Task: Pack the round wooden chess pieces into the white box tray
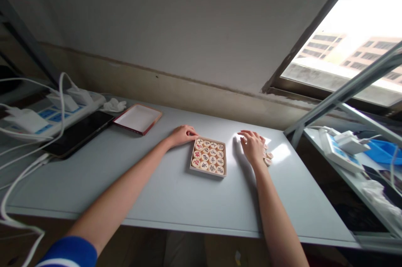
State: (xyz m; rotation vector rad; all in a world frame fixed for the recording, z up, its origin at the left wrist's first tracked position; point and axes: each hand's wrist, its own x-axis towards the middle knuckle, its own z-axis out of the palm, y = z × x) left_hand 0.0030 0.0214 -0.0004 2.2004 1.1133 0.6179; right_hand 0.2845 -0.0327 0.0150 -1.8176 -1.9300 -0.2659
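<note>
A shallow square box (207,172) stands on the desk, filled with rows of round wooden Chinese chess pieces (212,160); some carry red characters, most black. My left hand (183,136) is at the box's far left corner, thumb and finger closed on its edge. To the right of the box, my right hand (253,146) hovers over the desk with fingers apart and nothing seen in them. Several loose chess pieces (268,159) lie just beyond that hand, partly hidden by it.
A box lid (138,119) lies upturned at the back left. Beside it are a dark phone (81,133), a power strip (52,116) with chargers and trailing white cables (63,103). At right, a metal frame bar (342,87) slants past the desk (188,204), near another power strip (341,154).
</note>
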